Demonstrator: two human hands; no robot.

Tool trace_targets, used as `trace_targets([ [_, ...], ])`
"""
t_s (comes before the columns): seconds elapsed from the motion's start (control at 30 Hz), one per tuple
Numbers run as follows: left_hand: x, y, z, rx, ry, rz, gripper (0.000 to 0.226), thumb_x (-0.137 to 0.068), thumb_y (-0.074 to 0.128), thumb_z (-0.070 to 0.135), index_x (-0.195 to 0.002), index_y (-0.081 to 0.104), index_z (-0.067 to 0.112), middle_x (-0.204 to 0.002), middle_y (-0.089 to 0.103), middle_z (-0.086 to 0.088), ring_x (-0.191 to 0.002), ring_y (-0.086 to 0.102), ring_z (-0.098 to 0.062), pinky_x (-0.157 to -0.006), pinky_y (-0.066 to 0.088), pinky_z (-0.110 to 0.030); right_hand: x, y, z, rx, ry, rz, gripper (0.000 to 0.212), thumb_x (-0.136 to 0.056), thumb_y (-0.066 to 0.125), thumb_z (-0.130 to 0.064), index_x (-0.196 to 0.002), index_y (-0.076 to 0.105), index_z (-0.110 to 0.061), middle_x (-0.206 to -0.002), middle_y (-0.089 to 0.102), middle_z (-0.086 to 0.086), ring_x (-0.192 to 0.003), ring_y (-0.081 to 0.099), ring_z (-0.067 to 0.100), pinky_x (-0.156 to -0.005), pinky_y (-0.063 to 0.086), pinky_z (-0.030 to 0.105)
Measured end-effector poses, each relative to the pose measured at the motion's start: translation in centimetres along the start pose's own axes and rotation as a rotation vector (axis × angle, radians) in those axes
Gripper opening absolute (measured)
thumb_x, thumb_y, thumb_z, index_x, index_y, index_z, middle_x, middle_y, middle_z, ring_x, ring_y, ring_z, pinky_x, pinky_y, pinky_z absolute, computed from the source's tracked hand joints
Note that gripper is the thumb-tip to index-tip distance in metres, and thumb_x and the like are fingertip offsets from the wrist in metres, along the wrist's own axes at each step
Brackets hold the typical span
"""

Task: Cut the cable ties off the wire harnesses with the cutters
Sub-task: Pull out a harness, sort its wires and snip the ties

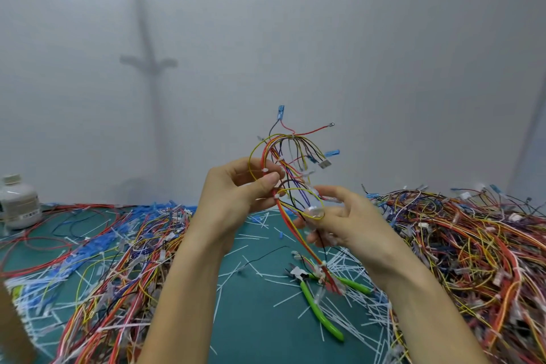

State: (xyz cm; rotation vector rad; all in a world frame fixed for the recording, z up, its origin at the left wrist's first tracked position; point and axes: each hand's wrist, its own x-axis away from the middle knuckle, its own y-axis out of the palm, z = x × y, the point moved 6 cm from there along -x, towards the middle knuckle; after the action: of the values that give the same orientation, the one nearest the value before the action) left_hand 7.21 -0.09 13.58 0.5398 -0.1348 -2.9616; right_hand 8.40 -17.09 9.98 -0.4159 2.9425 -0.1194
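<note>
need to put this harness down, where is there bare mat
Barest is the green mat between the left wire pile and the green-handled cutters, with only a few cut ties. The right wire pile and the mat right of the cutters are crowded.

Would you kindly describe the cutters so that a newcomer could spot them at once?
On the teal mat, look in the gap between the two wire heaps, below the right hand. The cutters lie there among white tie offcuts; they alone have bright green handles.
</note>
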Motion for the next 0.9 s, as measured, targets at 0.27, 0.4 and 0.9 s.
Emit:
trace_targets([
  [0.27,0.0,0.2,-0.1,0.114,-0.029,-0.037,0.014,-0.087,0.065,-0.001,-0.086,0.072,0.011,-0.09,0.075,-0.011,-0.079,0.075,-0.025,-0.066,0.061,-0.024,0.1,-1.4,-1.0,-0.079,-0.115,0.213,0.051,-0.071,0.072,-0.033,-0.119,0.054,-0.027,-0.08,0.077,-0.008,-0.072,0.07,0.002,-0.053,0.048,0.015],
  [0.4,0.0,0.2,-0.1,0.122,-0.031,-0.039,0.012,-0.087,0.065,0.0,-0.087,0.071,0.011,-0.09,0.075,-0.01,-0.08,0.075,-0.026,-0.066,0.061,-0.024,0.0,-1.4,-0.9,-0.06,-0.104,0.213,0.039,-0.074,0.072,-0.033,-0.109,0.059,-0.023,-0.08,0.077,-0.007,-0.072,0.069,0.001,-0.059,0.046,0.02],
  [0.9,-0.6,-1.0,-0.3,0.298,0.036,0.155,0.008,-0.085,0.069,0.003,-0.09,0.069,0.009,-0.082,0.074,-0.004,-0.072,0.074,-0.019,-0.062,0.056,-0.019,0.6,-1.8,-0.3,0.08,0.035,0.003,0.022,-0.091,0.068,-0.024,-0.112,0.067,-0.017,-0.109,0.073,0.001,-0.084,0.076,0.019,-0.083,0.06,0.035],
])
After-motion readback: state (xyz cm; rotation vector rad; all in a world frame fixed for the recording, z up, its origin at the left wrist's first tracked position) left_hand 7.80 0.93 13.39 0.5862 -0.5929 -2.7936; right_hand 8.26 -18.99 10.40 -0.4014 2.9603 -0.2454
